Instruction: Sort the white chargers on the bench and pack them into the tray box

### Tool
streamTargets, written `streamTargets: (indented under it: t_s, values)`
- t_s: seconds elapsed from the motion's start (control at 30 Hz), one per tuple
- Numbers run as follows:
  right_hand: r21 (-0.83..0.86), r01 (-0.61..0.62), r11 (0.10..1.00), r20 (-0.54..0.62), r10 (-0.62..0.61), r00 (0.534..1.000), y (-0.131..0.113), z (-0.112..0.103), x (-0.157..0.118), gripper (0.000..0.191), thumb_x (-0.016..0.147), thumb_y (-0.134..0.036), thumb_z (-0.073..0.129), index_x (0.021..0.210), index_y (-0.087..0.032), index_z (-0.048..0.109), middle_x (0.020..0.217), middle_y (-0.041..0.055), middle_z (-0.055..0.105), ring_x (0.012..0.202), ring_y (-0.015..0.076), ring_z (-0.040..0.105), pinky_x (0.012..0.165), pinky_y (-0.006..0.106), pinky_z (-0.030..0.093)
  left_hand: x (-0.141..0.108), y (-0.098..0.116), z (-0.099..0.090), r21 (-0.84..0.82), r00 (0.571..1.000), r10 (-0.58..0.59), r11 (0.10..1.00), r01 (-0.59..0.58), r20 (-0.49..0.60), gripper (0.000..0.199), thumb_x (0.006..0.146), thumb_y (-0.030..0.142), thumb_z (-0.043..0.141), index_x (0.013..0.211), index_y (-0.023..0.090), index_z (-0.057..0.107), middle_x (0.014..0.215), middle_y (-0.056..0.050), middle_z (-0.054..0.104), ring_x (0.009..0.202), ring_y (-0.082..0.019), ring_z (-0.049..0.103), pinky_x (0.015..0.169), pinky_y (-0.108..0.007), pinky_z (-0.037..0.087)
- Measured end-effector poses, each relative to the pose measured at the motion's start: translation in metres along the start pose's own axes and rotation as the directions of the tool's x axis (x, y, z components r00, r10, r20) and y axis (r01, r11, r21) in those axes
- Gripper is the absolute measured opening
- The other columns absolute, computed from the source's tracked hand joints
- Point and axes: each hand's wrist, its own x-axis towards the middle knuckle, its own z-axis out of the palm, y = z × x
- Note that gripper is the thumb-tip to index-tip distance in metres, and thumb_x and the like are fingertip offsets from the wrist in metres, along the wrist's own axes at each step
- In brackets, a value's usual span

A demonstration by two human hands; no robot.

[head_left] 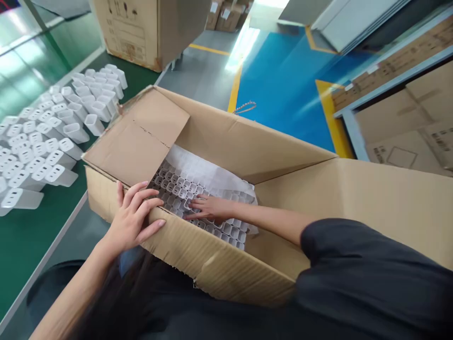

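Note:
A large open cardboard box (226, 259) holds rows of small white plastic housings (231, 231), packed upright with their hollow ends or slotted ends up. A white translucent sheet (203, 165) lies over the far rows. My left hand (136, 215) rests on the box's near rim, fingers spread over the edge beside a folded flap. Deep in the box, my right hand (208, 208) reaches down onto the housings, its fingers stretched out and thumb apart. One housing sits at its fingertips; whether it is gripped is not plain.
On the green table (21, 241) at left stand many more white housings (60, 174). A closed carton (127, 33) is behind them. The box's right flap (396, 203) spreads outward. Stacked cartons (406, 146) line the right, beyond a blue floor (279, 80) with yellow lines.

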Motion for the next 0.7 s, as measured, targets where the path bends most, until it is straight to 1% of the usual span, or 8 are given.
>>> streamTargets:
  t_s: [0.1,0.23,0.3,0.33,0.4,0.5,0.6,0.7]
  values:
    - [0.064,-0.262,0.963,-0.204,0.27,0.941,-0.002,-0.071,-0.022,0.092,0.069,-0.024,0.076,0.152,-0.023,0.035,0.137,0.0189,0.049,0.127,0.0372,0.046,0.102,0.053,0.042,-0.001,-0.004,0.002,-0.007,1.0,-0.011,1.0,0.011,0.002,0.026,0.097,0.038,0.053,0.118,0.023,0.057,0.125,-0.007,0.064,0.137,-0.027,0.042,0.124,-0.056,-0.004]
    - [0.376,-0.497,0.782,-0.568,0.618,0.543,-0.046,-0.155,-0.052,0.095,0.077,-0.041,0.07,0.155,-0.032,0.018,0.146,0.0155,0.039,0.136,0.0396,0.04,0.112,0.059,0.036,-0.003,-0.007,0.0,-0.094,1.0,-0.031,0.995,0.03,-0.003,0.035,0.098,0.043,0.053,0.128,0.024,0.052,0.135,-0.008,0.059,0.139,-0.028,0.041,0.124,-0.059,-0.002]
    - [0.62,-0.382,0.686,-0.563,0.727,0.392,-0.082,-0.181,-0.051,0.111,0.071,-0.049,0.075,0.156,-0.042,0.003,0.154,0.0098,0.032,0.14,0.0388,0.039,0.113,0.056,0.039,-0.009,-0.005,-0.008,-0.206,0.998,-0.042,0.978,0.034,-0.038,0.054,0.096,0.046,0.056,0.142,0.024,0.039,0.144,-0.013,0.051,0.141,-0.028,0.04,0.125,-0.058,0.01]
    - [0.727,-0.282,0.626,-0.519,0.77,0.37,-0.101,-0.187,-0.044,0.115,0.069,-0.052,0.076,0.155,-0.046,-0.001,0.155,0.0074,0.033,0.138,0.0376,0.044,0.111,0.054,0.044,-0.014,-0.002,-0.015,-0.263,0.996,-0.047,0.964,0.025,-0.078,0.065,0.094,0.048,0.059,0.147,0.023,0.031,0.149,-0.016,0.045,0.143,-0.029,0.038,0.124,-0.057,0.019]
    - [0.899,-0.084,0.43,-0.363,0.839,0.406,-0.136,-0.19,-0.017,0.108,0.074,-0.055,0.072,0.154,-0.05,-0.001,0.148,0.0058,0.045,0.123,0.0339,0.058,0.099,0.051,0.054,-0.031,0.003,-0.03,-0.32,0.984,-0.032,0.947,-0.026,-0.173,0.081,0.091,0.051,0.063,0.153,0.022,0.02,0.154,-0.02,0.035,0.146,-0.031,0.034,0.12,-0.053,0.032]
    - [0.99,0.137,0.021,-0.094,0.832,0.546,-0.171,-0.172,0.053,0.088,0.088,-0.047,0.061,0.156,-0.047,0.006,0.129,0.0069,0.062,0.096,0.0262,0.069,0.084,0.045,0.059,-0.07,0.008,-0.054,-0.188,0.95,0.088,0.971,-0.15,-0.301,0.088,0.085,0.058,0.068,0.152,0.022,0.023,0.155,-0.022,0.031,0.148,-0.035,0.029,0.119,-0.055,0.033]
    - [0.919,0.312,-0.239,-0.065,0.69,0.721,-0.186,-0.148,0.145,0.097,0.078,-0.034,0.075,0.157,-0.038,0.018,0.097,0.0017,0.071,0.072,0.018,0.067,0.069,0.032,0.058,-0.124,0.0,-0.08,0.059,0.907,0.219,0.975,-0.212,-0.361,0.09,0.082,0.062,0.069,0.151,0.023,0.027,0.151,-0.021,0.041,0.143,-0.035,0.037,0.118,-0.057,0.034]
    - [0.811,0.379,-0.446,-0.146,0.473,0.869,-0.195,-0.143,0.248,0.088,0.073,-0.042,0.078,0.15,-0.034,0.036,0.097,0.0002,0.072,0.075,0.0163,0.067,0.071,0.03,0.057,-0.19,-0.021,-0.114,0.248,0.891,0.184,0.965,-0.083,-0.416,0.091,0.082,0.069,0.064,0.151,0.021,0.03,0.139,-0.019,0.055,0.126,-0.031,0.056,0.104,-0.047,0.049]
